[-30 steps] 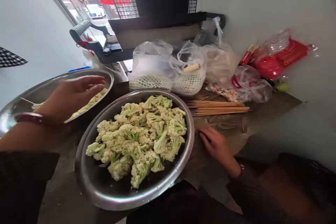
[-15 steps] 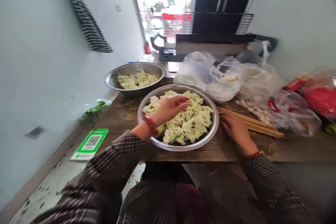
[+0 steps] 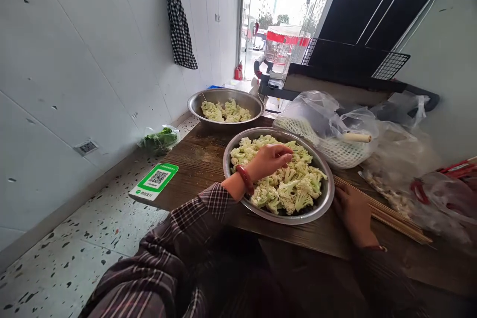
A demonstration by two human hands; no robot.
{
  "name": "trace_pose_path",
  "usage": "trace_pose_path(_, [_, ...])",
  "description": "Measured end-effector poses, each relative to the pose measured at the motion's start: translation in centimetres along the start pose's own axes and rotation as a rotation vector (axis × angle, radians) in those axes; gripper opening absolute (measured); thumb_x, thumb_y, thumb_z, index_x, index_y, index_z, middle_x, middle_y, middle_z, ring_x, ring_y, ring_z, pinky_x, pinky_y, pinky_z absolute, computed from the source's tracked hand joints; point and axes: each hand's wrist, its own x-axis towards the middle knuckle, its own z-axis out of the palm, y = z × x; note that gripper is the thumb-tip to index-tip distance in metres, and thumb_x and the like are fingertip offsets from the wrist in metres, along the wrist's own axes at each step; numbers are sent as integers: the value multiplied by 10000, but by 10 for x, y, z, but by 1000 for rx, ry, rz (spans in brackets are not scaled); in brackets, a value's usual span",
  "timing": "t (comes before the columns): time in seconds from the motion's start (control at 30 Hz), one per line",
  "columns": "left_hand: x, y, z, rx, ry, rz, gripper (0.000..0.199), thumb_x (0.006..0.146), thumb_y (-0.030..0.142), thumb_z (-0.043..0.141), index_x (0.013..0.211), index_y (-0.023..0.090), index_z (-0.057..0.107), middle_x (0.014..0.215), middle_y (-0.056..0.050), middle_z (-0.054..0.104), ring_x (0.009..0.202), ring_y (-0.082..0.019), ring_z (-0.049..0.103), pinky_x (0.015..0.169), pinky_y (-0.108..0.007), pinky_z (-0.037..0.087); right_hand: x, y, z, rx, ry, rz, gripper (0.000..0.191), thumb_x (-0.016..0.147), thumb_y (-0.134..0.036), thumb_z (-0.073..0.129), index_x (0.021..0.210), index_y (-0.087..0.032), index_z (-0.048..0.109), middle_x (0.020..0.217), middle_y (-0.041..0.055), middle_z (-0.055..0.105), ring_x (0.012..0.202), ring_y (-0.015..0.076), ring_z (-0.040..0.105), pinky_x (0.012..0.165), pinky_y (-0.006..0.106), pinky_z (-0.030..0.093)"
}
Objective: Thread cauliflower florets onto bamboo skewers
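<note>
A metal bowl [image 3: 330, 194] full of cauliflower florets [image 3: 286, 186] stands on the wooden table in front of me. My left hand [image 3: 270, 160] hovers over the florets, fingers bent and drawn together; whatever they may hold is hidden. Right of the bowl, my right hand [image 3: 354, 212] lies by the near ends of a bundle of thin bamboo skewers [image 3: 400, 216]. Its fingers are curled down beside the rim, and their tips are in shadow, so I cannot make out what they grip.
A second metal bowl [image 3: 196, 109] with fewer florets sits behind on the left. Plastic bags [image 3: 320, 114] crowd the back right. A green QR-code card [image 3: 156, 181] lies at the table's left corner [image 3: 190, 198]. Bagged greens [image 3: 160, 139] lie by the wall.
My view has turned left, so everything sits further right and tilted. The fingers of my left hand have drawn closer together above the florets. My right hand stays by the skewers.
</note>
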Motion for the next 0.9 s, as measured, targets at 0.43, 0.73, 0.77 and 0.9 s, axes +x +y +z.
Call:
trace_pose_path(0.43, [-9,0,-2,364,61,121,191,876,245,608,957,151,753,724,-29,722,712,-153,660,699,-268,505,-8,-5,-21,-27,-84,-129,264,938,-193,483,960,-176,745,1018,122,713,809,223,649,632,310,446])
trace_pose_path(0.73, [-9,-2,-3,310,93,98,187,881,257,586,909,156,741,729,-29,728,696,-151,677,666,-256,514,-25,-29,-27,-60,-64,-69,293,954,-211,459,1051,-202,736,1088,108,706,630,156,592,484,281,338])
trace_pose_path(0.77, [-9,-1,-4,304,89,92,189,880,257,585,907,153,740,722,-29,725,684,-149,677,661,-255,515,-26,-32,-29,-74,-52,-78,291,956,-200,460,1048,-196,737,1062,107,708,619,157,582,486,285,328])
trace_pose_path(0.9, [-6,-1,-4,210,96,67,170,869,230,589,903,136,726,732,-32,721,643,-133,682,671,-254,530,-31,-55,-47,-48,-2,-132,252,966,-183,493,915,-172,739,891,108,694,690,190,580,580,301,375])
